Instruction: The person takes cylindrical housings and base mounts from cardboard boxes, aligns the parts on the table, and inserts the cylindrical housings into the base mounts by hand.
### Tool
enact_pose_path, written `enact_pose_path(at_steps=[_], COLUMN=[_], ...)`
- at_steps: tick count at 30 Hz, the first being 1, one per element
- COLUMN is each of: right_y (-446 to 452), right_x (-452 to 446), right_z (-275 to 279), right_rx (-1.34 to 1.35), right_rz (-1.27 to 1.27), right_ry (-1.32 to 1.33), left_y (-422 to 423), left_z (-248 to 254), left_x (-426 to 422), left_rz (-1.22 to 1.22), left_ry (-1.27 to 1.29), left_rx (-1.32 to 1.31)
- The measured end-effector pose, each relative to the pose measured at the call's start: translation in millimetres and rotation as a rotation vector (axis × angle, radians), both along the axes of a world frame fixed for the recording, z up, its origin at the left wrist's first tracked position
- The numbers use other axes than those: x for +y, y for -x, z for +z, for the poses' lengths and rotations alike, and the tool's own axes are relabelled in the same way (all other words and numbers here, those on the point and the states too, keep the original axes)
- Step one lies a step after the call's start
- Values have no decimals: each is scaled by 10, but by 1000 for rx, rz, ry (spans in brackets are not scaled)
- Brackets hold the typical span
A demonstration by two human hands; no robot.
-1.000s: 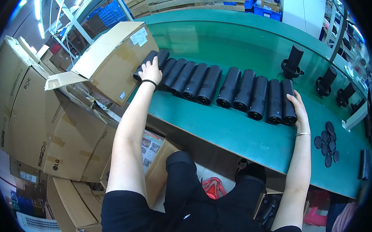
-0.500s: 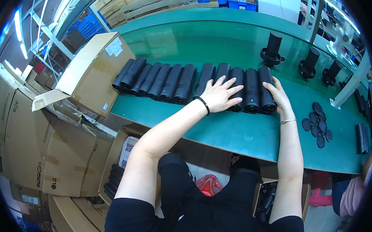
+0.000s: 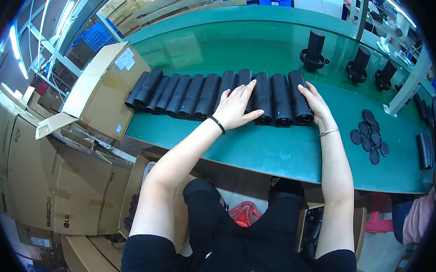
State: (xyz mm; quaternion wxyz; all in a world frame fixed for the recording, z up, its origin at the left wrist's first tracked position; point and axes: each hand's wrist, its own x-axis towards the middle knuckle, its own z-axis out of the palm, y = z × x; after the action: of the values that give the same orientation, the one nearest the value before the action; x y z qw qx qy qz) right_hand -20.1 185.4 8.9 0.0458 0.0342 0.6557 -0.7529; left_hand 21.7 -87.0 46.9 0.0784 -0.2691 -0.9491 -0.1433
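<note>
A long row of black cylindrical housings (image 3: 282, 101) lies side by side on the green bench. My left hand (image 3: 236, 108) rests over several of them right of the middle, its fingers spread and partly hiding the ones below. At the right end, my right hand (image 3: 316, 104) presses along the outer side of the last black cylinder (image 3: 300, 97). Its thumb lies on top of that cylinder and its fingers run down the side, apart from the thumb. The cylinders sit close together, with slight gaps at their near ends.
Black round caps (image 3: 365, 128) lie in a loose group to the right. Black cylinders on ringed bases (image 3: 313, 53) stand at the back right. An open cardboard box (image 3: 110, 89) borders the row's left end. Another person's sleeve (image 3: 420, 219) shows at the lower right.
The right part of the row has slid left between my hands, closing the gap to the left part. My left hand has shifted left too, and the view has turned slightly.
</note>
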Motion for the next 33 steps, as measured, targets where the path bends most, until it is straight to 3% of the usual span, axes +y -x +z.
enact_pose_path(at_steps=[5,9,14,18,22,24,25,28,30,33], right_y=[61,98,43,-21,-136,-109,-121,-123,-122,-25], right_x=[110,205,222,51,-31,-18,-11,-12,124,112], right_z=[-24,-44,8,41,126,106,127,236,251,101], right_rx=[-20,40,193,342,385,410,405,370,383,275], right_rz=[-13,-25,143,146,246,236,243,114,-18,-22], right_ry=[185,415,569,616,687,611,570,428,-116,-324], left_y=[14,91,83,126,135,163,145,49,11,194], left_z=[40,1,136,84,-25,-100,-55,123,181,261], left_x=[57,228,680,981,1116,1164,1135,974,862,625], left_rz=[18,-85,-194,-130,-317,-401,-389,-270,-84,113], left_ry=[47,-267,-819,-714,-918,-1069,-1026,-1186,-1261,-1328], left_rx=[28,191,-240,-359,-378,-384,-379,-660,-659,-647])
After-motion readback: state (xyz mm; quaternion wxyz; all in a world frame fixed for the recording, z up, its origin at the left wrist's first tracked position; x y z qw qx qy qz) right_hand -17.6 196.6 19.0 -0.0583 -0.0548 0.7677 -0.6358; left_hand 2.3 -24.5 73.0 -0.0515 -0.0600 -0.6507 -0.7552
